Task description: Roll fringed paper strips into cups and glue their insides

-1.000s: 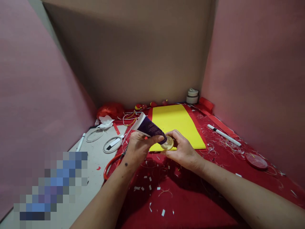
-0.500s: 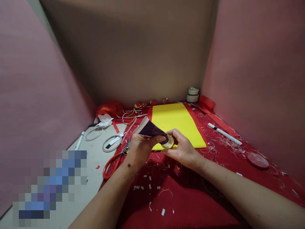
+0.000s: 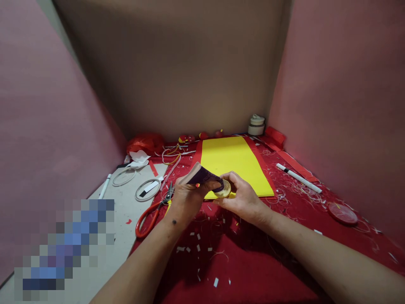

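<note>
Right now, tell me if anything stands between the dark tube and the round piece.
Nothing visible does. The left hand holds the dark tube with its lower end right at the round piece, gripped at its rim by the right hand; whether tube and piece touch is unclear.

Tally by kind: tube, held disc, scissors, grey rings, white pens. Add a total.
Tube: 1
Held disc: 1
Scissors: 1
Grey rings: 2
White pens: 2
Total: 7
</note>
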A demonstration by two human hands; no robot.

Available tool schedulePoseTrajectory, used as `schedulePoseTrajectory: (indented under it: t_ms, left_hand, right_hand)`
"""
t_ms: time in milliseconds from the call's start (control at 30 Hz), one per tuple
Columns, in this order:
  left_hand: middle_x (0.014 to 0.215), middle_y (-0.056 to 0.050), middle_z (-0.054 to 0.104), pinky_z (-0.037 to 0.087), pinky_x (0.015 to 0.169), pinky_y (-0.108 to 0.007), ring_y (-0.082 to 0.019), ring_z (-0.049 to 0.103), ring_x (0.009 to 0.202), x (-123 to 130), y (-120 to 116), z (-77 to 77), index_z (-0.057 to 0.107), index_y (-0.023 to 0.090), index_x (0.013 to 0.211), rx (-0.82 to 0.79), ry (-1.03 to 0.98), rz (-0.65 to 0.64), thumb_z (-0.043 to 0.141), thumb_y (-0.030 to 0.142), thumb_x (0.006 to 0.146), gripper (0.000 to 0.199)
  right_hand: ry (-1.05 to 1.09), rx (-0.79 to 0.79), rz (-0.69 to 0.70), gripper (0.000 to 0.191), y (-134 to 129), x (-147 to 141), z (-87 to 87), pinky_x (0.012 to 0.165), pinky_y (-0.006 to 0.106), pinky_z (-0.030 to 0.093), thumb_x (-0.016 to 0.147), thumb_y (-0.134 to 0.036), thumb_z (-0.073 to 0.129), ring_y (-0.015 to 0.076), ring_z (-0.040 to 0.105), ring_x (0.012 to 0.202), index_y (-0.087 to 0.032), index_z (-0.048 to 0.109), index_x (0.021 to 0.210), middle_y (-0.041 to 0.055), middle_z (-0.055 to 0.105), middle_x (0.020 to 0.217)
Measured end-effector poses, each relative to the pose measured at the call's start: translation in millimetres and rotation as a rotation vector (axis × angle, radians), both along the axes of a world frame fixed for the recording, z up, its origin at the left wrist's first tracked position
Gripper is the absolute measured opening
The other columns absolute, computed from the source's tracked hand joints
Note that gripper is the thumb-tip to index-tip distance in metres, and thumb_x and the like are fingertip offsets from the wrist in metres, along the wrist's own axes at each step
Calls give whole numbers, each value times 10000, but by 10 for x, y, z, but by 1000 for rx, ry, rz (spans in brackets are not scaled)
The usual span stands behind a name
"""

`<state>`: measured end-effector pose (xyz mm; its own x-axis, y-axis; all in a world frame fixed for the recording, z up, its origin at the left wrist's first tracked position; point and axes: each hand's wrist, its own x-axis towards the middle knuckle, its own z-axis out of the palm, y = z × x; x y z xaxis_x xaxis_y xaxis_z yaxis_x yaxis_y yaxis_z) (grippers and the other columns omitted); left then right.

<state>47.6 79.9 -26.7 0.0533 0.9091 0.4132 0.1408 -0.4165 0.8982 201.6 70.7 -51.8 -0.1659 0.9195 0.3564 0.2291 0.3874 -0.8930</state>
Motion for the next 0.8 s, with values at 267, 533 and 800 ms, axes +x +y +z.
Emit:
schedulePoseTrajectory:
  t_ms: [267,533,800]
  left_hand:
    - [655,18,622,472,644,-256,-132,570,632,21,-7,-29,613,181,669,95,173,36,686,227,672,86]
    - [669,5,606,445,650,-237,-128,560,662,11,-54,80,616,183,649,273,335,25,647,197,725,83]
    - [693,-13,616,456,675,-251,-133,561,662,6,-57,80,637,192,711,363,339,-23,604,263,781,104]
  right_hand:
    - [-29,-2,-9,311,-12,-5,43,618,267,421,591,-204,694,131,496,676,-190,511,841,-6,540,778]
    - [1,-48,18,332,-18,-12,9,619,271,436,602,-204,696,129,502,680,-176,506,873,-1,546,790]
    - [53,-72,73,353,20,-12,-48,630,271,465,602,-209,707,130,529,697,-194,500,887,-5,561,803]
